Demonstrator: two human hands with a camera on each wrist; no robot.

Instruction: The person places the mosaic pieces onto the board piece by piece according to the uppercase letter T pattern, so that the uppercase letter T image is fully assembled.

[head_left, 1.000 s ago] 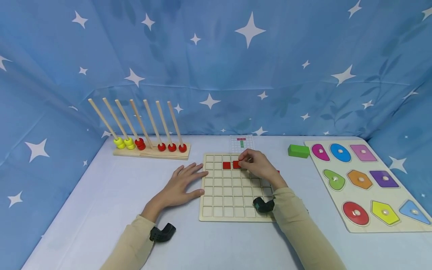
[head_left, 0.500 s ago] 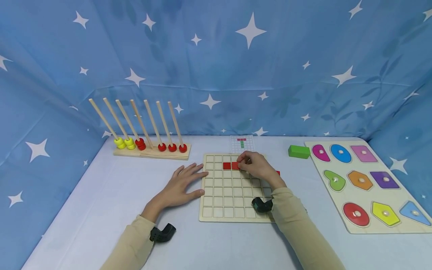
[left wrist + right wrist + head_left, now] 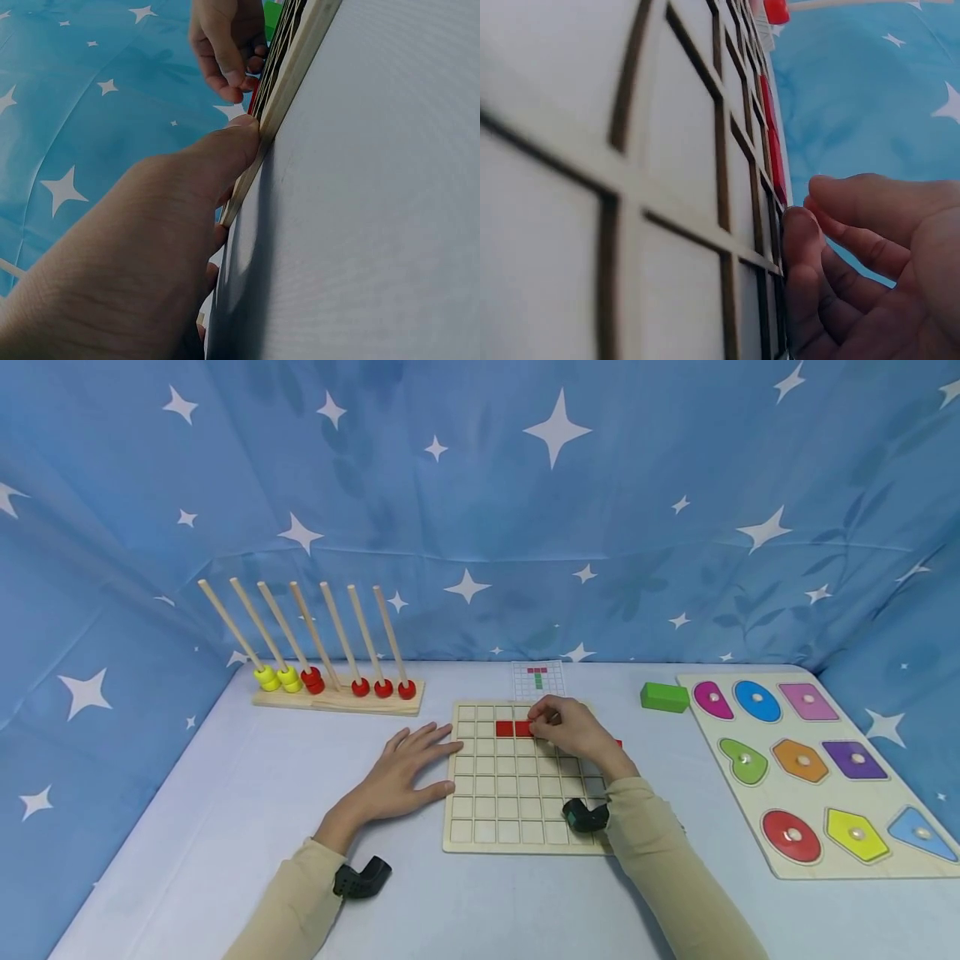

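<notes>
My left hand [image 3: 401, 777] lies with fingers spread at the left edge of the wooden grid board [image 3: 483, 832]; in the left wrist view its thumb [image 3: 244, 127] touches the board's side. Two red tiles lie side by side in the board's second row, a left tile [image 3: 504, 728] and a right tile [image 3: 522, 728]. With bent fingers, my right hand [image 3: 573, 727] has its thumb and fingertips at the right tile's right end. From the right wrist view, both tiles look flat, the fingertips [image 3: 802, 217] close against the nearer tile [image 3: 777, 169].
A pattern card [image 3: 553, 678] lies behind the board. Part of something red [image 3: 618, 743] shows beyond the right forearm. Further right are a green block [image 3: 664, 697] and a shape puzzle board [image 3: 761, 810]. The peg stand with yellow and red beads [image 3: 337, 700] stands at back left.
The right red tile has moved left, closing the gap to the left tile, and now sits level beside it. My right hand shifted slightly left with it. My left hand has stayed in place.
</notes>
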